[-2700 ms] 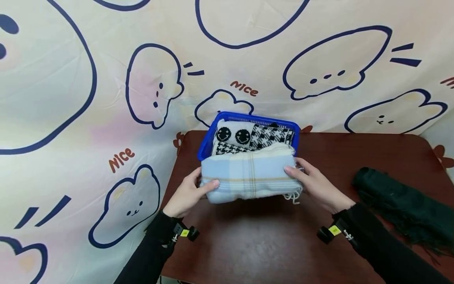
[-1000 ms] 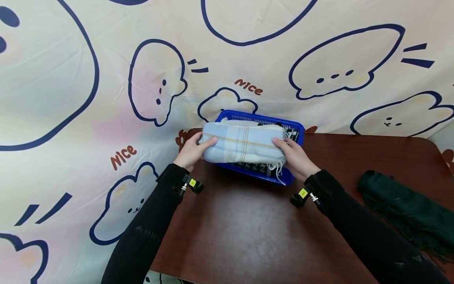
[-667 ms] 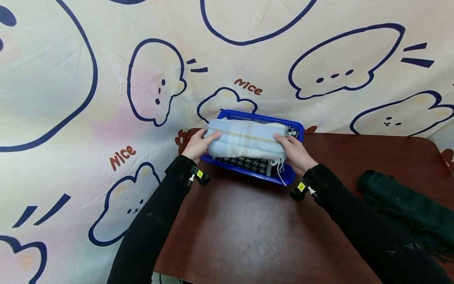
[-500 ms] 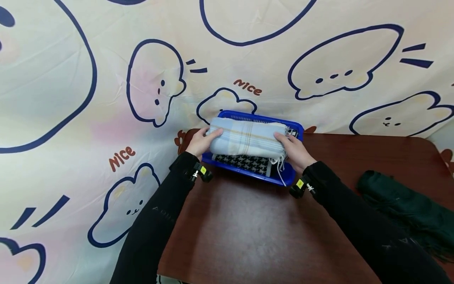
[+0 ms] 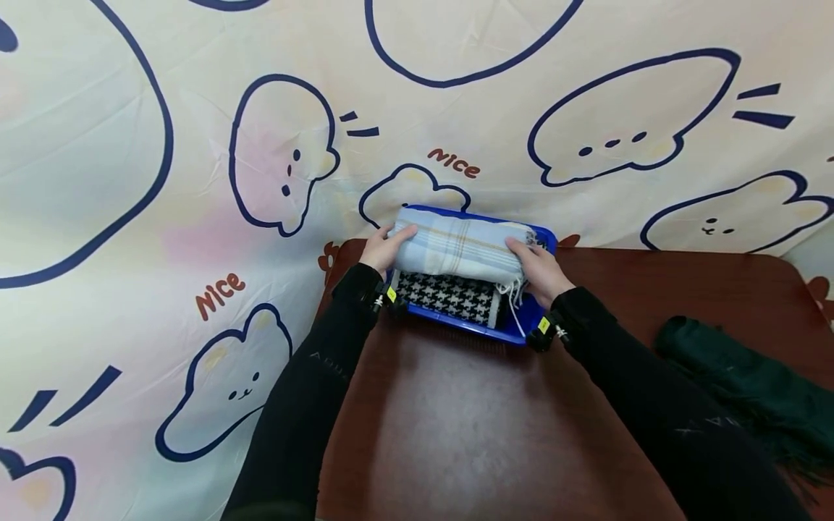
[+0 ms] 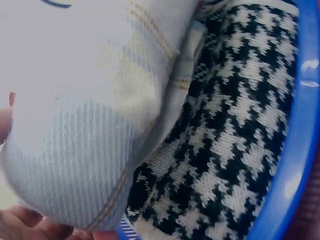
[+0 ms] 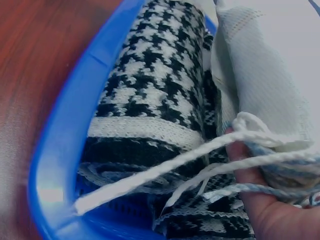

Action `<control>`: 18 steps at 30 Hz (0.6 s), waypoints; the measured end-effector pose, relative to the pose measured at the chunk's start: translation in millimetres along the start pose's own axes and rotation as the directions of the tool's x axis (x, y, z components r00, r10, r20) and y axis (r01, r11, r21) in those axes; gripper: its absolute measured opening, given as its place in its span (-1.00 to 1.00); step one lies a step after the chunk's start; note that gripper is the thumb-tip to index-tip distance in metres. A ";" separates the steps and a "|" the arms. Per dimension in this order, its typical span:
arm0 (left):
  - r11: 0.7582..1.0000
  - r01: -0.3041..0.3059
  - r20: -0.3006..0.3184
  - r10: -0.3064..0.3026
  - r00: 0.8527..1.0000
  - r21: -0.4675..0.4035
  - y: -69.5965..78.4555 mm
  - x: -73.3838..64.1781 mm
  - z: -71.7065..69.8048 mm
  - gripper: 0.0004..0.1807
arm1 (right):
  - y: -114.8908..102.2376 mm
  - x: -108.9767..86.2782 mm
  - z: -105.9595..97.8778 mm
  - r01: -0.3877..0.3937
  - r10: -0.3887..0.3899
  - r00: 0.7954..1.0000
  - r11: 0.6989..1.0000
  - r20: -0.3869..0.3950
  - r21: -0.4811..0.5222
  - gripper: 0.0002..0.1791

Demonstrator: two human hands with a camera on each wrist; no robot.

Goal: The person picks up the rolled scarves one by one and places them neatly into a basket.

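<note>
A light blue and white plaid scarf (image 5: 456, 244), rolled up and fringed at its right end, lies over the back half of a blue plastic basket (image 5: 449, 318). My left hand (image 5: 383, 248) grips its left end, thumb on top. At the right end my right hand (image 5: 542, 269) grips it near the fringe (image 7: 165, 165), whose strands hang across the basket's rim in the right wrist view. In the basket's front half sits a rolled black-and-white houndstooth scarf (image 5: 449, 295), seen close up in the left wrist view. The plaid scarf hides what lies under it.
A dark green fringed scarf (image 5: 736, 383), rolled, lies at the right of the brown table (image 5: 469, 420). Behind the basket hangs a cartoon-printed cloth (image 5: 495, 130), close to the table's back edge.
Both hands have carried the plaid scarf from in front of the basket to over its back half. More of the houndstooth scarf now shows in front. The green scarf stays put.
</note>
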State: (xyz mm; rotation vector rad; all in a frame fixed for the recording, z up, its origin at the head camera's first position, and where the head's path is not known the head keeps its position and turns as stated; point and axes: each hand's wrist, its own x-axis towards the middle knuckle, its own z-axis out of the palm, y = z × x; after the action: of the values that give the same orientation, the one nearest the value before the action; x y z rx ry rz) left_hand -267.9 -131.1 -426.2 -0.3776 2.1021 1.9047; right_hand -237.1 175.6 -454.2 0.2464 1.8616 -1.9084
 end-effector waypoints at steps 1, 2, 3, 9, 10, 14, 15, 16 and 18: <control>1.000 0.001 -0.003 -0.001 1.000 -0.005 -0.5 2.2 0.7 -0.11 | -0.5 0.3 0.1 0.000 0.000 1.000 1.000 -0.003 -0.004 -0.01; 1.000 0.002 -0.005 -0.002 1.000 -0.007 -0.7 4.2 1.5 -0.11 | -0.8 0.7 0.1 0.000 0.000 1.000 1.000 -0.007 -0.009 0.00; 1.000 0.003 -0.006 -0.003 1.000 -0.014 -0.8 6.0 2.3 -0.11 | -1.2 1.1 0.0 0.001 -0.001 1.000 1.000 -0.009 -0.013 0.00; 0.997 0.003 -0.003 -0.003 1.000 -0.072 1.6 13.8 6.9 -0.10 | -1.4 5.1 -1.4 0.009 -0.009 1.000 1.000 -0.017 -0.014 0.02; 0.997 0.002 -0.006 -0.002 1.000 -0.078 1.9 15.4 8.4 -0.10 | -1.1 5.9 -2.0 0.010 -0.010 1.000 1.000 -0.020 -0.011 0.01; 0.996 -0.012 -0.043 0.009 0.999 -0.083 -0.3 22.5 14.5 -0.13 | 0.6 7.7 -3.3 0.015 -0.016 0.999 0.999 -0.036 -0.036 0.03; 0.996 -0.017 -0.056 0.012 0.998 -0.086 -1.2 24.2 16.3 -0.15 | 1.4 8.4 -3.2 0.015 -0.017 0.999 0.999 -0.043 -0.048 0.04; 0.996 -0.019 -0.071 0.013 0.997 -0.088 -2.3 26.0 18.0 -0.16 | 2.3 9.0 -3.0 0.015 -0.018 0.999 0.998 -0.050 -0.056 0.05; 0.994 -0.028 -0.096 0.019 0.995 -0.101 -3.9 29.6 21.2 -0.18 | 3.9 10.3 -2.0 0.018 -0.022 0.998 0.998 -0.061 -0.066 0.05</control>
State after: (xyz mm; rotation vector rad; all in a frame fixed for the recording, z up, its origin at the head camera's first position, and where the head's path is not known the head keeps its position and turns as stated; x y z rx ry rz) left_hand -293.2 -110.6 -442.9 -0.4763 2.0811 2.0518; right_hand -244.8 175.6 -462.4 0.2691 1.9699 -1.8691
